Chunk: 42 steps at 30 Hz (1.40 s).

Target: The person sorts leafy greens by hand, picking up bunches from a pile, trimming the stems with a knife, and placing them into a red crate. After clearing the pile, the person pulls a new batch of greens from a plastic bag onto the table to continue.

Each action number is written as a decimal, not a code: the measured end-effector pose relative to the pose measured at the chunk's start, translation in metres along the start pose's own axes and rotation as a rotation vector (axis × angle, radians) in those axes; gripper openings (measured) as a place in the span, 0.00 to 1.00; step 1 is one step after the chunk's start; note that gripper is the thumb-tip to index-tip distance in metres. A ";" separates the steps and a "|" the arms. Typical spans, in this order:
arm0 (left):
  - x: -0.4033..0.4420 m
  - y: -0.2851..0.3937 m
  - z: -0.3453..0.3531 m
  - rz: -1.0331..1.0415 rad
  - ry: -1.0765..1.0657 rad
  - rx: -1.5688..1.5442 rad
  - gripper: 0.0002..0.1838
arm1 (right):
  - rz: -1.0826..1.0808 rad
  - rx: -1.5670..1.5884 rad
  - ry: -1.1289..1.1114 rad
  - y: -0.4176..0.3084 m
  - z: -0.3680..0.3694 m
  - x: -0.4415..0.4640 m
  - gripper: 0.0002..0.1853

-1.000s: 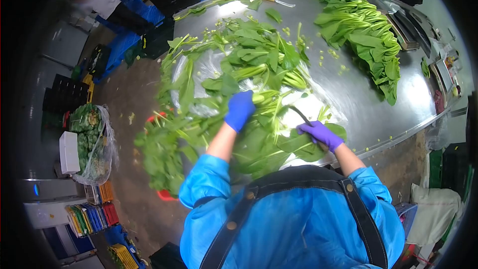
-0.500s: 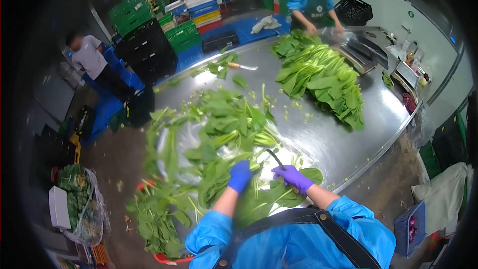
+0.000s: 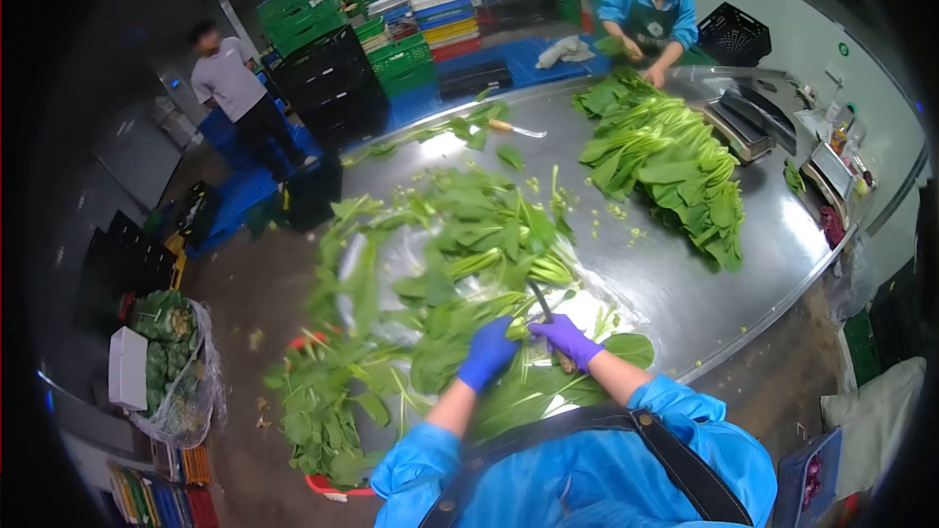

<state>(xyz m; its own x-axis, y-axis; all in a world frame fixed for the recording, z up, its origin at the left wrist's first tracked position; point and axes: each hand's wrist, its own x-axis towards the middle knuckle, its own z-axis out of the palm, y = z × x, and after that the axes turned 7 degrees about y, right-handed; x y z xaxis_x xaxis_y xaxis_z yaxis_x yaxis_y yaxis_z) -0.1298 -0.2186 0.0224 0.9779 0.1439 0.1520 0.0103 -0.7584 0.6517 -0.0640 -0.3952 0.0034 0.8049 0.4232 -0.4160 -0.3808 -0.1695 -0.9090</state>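
My left hand [image 3: 488, 352], in a blue glove, is closed around the stem end [image 3: 516, 330] of a leafy green bunch. Close beside it, my right hand [image 3: 569, 340], in a purple glove, grips a knife. The dark knife blade [image 3: 539, 299] points up and away from me near the stem, and part of the handle shows below the fist. Loose green leaves [image 3: 489, 220] lie spread over the steel table [image 3: 675, 303] ahead of my hands. More leaves [image 3: 333, 411] are heaped to the left over a red crate [image 3: 337, 491].
A long stack of leafy greens [image 3: 675, 166] lies at the right, where a co-worker [image 3: 650, 20] stands beside a scale [image 3: 738, 132]. Another knife [image 3: 516, 129] rests at the far edge. Crates [image 3: 328, 78] are piled behind, and another person [image 3: 235, 88] stands left.
My hands have come together, the knife now near the stem in my left hand. The view has shifted, so the surroundings sit further right. The co-worker now holds up a leaf.
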 end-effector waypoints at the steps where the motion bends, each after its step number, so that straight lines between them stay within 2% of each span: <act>1: 0.000 -0.006 -0.001 0.024 0.009 -0.012 0.24 | 0.017 -0.048 0.008 0.006 0.000 0.006 0.17; 2: 0.000 -0.007 -0.006 0.016 0.011 -0.007 0.24 | 0.000 -0.038 0.025 -0.004 0.000 -0.001 0.16; 4: 0.004 -0.007 -0.023 -0.105 0.250 -0.119 0.21 | -0.024 -0.013 0.057 -0.018 -0.008 -0.009 0.16; 6: 0.011 -0.012 -0.052 -0.235 0.236 -0.106 0.25 | -0.065 0.018 0.135 -0.040 -0.020 -0.023 0.16; 8: 0.014 -0.039 -0.062 -0.224 0.287 -0.060 0.25 | -0.137 0.067 0.207 -0.042 -0.038 -0.023 0.15; 12: 0.009 -0.006 -0.093 -0.147 0.358 -0.009 0.21 | -0.187 0.136 0.279 -0.060 -0.072 -0.039 0.14; 16: 0.004 0.043 -0.103 -0.193 0.238 0.048 0.23 | -0.209 0.078 0.216 -0.089 -0.079 -0.067 0.13; 20: 0.001 0.080 -0.081 -0.008 -0.046 -0.294 0.24 | -0.152 -0.080 0.163 -0.102 -0.073 -0.082 0.15; 23: -0.002 0.102 -0.052 0.025 -0.059 -0.469 0.25 | -0.068 -0.142 0.111 -0.117 -0.053 -0.100 0.15; 24: -0.001 0.103 -0.045 0.021 -0.055 -0.469 0.25 | -0.075 -0.153 0.102 -0.114 -0.049 -0.100 0.14; 26: 0.006 0.096 -0.030 -0.068 -0.153 -0.681 0.25 | -0.073 -0.172 0.114 -0.120 -0.043 -0.105 0.14; 27: 0.007 0.091 -0.029 -0.067 -0.145 -0.681 0.25 | -0.077 -0.177 0.109 -0.120 -0.044 -0.105 0.14; 29: 0.007 0.082 -0.032 -0.179 -0.306 -0.766 0.28 | -0.082 -0.310 0.061 -0.113 -0.051 -0.104 0.14; 30: 0.007 0.077 -0.038 -0.183 -0.303 -0.768 0.28 | -0.104 -0.326 0.071 -0.105 -0.055 -0.102 0.12; 32: 0.008 0.060 -0.055 -0.056 -0.235 -0.293 0.26 | -0.054 -0.257 0.032 -0.099 -0.075 -0.096 0.12; 33: 0.009 0.051 -0.063 -0.068 -0.240 -0.292 0.26 | -0.006 -0.184 -0.001 -0.095 -0.089 -0.091 0.12; 35: 0.010 0.033 -0.070 -0.030 -0.005 0.210 0.23 | 0.073 -0.169 0.024 -0.074 -0.127 -0.070 0.12; 36: 0.005 0.025 -0.064 -0.040 -0.009 0.211 0.23 | 0.042 -0.224 0.156 -0.067 -0.127 -0.064 0.20; 37: 0.003 0.013 -0.052 0.024 -0.002 0.228 0.22 | 0.044 -0.226 0.150 -0.062 -0.129 -0.061 0.20; 39: -0.004 0.000 -0.024 0.129 -0.031 0.249 0.18 | -0.101 -0.564 0.477 -0.065 -0.124 -0.064 0.30; 40: -0.010 0.000 -0.007 0.183 -0.064 0.253 0.16 | -0.142 -0.509 0.476 -0.054 -0.126 -0.056 0.36; 42: -0.018 -0.008 0.028 0.280 -0.058 0.219 0.13 | -0.208 -0.430 0.447 -0.042 -0.115 -0.053 0.33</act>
<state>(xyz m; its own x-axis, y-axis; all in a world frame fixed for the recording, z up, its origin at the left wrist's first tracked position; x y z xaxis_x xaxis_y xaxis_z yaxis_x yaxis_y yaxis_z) -0.1419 -0.2326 -0.0065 0.9592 -0.1209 0.2555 -0.2218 -0.8825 0.4148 -0.0379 -0.5129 0.0609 0.9891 0.0903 -0.1166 -0.0556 -0.5041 -0.8619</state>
